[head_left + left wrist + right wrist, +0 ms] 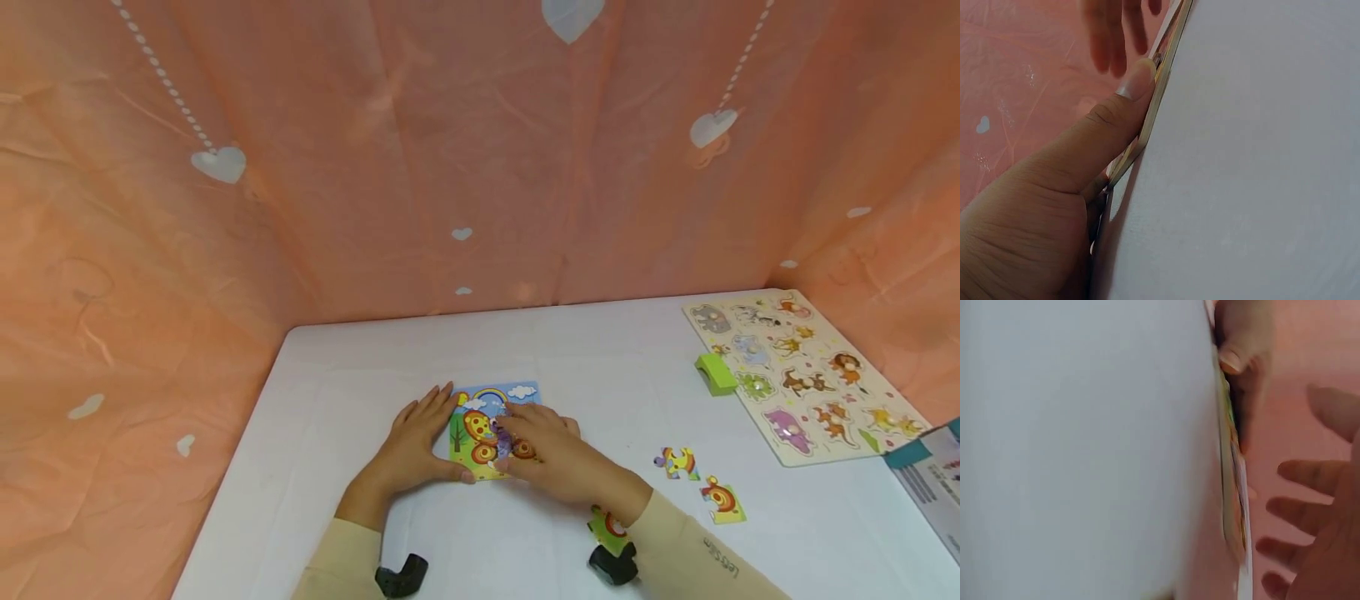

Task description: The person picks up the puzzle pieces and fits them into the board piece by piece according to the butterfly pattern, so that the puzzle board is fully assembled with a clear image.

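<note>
A small, colourful jigsaw puzzle board (522,390) with a rainbow, clouds and a yellow cartoon animal lies on the white table. At its left side rests my left hand (415,446), fingers extended and thumb (1138,81) against the near edge. My right hand (551,450) is over the board's right part and hides some of it. Its fingers (1307,512) look spread and fairly straight in the right wrist view. Just by its fingertips shows a purple figure (504,442) on the board.
Two loose jigsaw pieces (678,462) lie right of my right forearm, and another piece (609,529) is beside its sleeve. A wooden animal puzzle board (806,379) is at the far right, with a green block (716,375) at its left edge and a box (930,483) nearby.
</note>
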Demonstrator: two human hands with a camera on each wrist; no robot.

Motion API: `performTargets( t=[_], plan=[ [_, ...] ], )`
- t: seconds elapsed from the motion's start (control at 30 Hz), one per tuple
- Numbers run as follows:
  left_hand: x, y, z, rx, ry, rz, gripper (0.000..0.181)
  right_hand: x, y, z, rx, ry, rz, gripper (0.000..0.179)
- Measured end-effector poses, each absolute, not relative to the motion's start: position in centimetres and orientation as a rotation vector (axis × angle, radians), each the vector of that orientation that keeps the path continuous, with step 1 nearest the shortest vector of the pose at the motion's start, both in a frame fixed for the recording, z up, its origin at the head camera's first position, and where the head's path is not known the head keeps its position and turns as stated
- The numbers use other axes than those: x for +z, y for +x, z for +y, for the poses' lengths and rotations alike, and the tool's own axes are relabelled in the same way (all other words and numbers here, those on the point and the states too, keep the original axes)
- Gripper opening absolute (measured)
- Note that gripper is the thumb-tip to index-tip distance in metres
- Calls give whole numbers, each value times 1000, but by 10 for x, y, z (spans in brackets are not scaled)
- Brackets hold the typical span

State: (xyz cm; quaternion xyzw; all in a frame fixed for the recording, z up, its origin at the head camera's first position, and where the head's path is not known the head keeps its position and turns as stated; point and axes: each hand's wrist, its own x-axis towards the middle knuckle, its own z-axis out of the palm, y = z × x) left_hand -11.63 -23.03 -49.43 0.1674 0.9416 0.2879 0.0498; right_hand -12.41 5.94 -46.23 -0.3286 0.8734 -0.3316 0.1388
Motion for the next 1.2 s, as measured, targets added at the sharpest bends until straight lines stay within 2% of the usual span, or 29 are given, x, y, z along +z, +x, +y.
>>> performTargets(
  t=[0.23,0.57,0.87,1.2],
  plan=[
    [-495,-116,-229,880,512,2886,132,-456,-123,101,-1361,-880,2355,57],
    [-493,-115,-227,882,470,2852,132,-458,-118,187,-1644,-861,2339,43],
    [-493,-116,-228,863,448,2849,132,-472,-110,261,-1765,-612,2364,46],
    [-494,-115,-229,886,467,2867,133,-484,-112,276,-1422,-539,2481,60]
  ],
)
